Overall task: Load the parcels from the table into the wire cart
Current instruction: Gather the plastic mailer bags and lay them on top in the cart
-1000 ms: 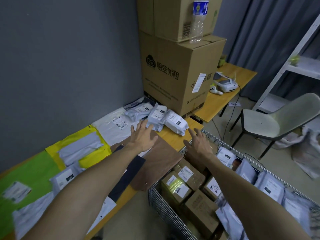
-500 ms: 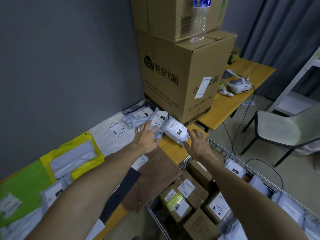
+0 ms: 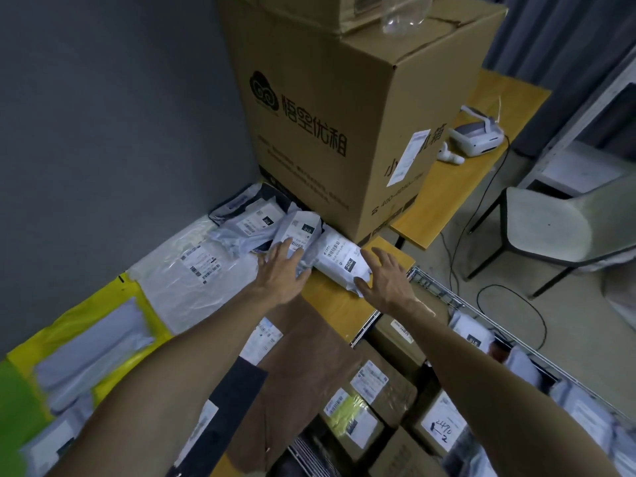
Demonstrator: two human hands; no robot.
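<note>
Head view, looking down along both bare forearms, which reach away toward 12 o'clock over the table (image 3: 330, 301).

Left hand (image 3: 280, 273): open, fingers straight and slightly spread, lying flat on the near end of a grey parcel (image 3: 299, 232). Thumb splayed toward 3 o'clock, touching the parcel's crumpled tail. No curl round it.

Right hand (image 3: 389, 280): open, fingers spread and loosely cupped. Thumb rests against the near end of a white parcel (image 3: 339, 256); the fingers run along its 3 o'clock side. Whether they touch it, cannot tell.

- Both parcels: soft, wrinkled plastic mailers with printed barcode labels, side by side, grey at 9 o'clock of white, touching. They lie on the table against the foot of a large cardboard box (image 3: 344, 132), which stands at their 12 o'clock.
- Wire cart (image 3: 437, 294): metal rim just beside the table edge, at 5 o'clock of the right hand. Inside: taped brown cartons (image 3: 382, 387) with labels, and grey bags.
- Flat brown mailer (image 3: 309, 356) under the left forearm, hanging over the table edge.
- At 9 o'clock of the left hand: glossy white flat bag (image 3: 192, 270); beyond it toward 8 o'clock a yellow mailer (image 3: 103, 325).
- Pale chair (image 3: 557, 228) on the floor at 3 o'clock.
</note>
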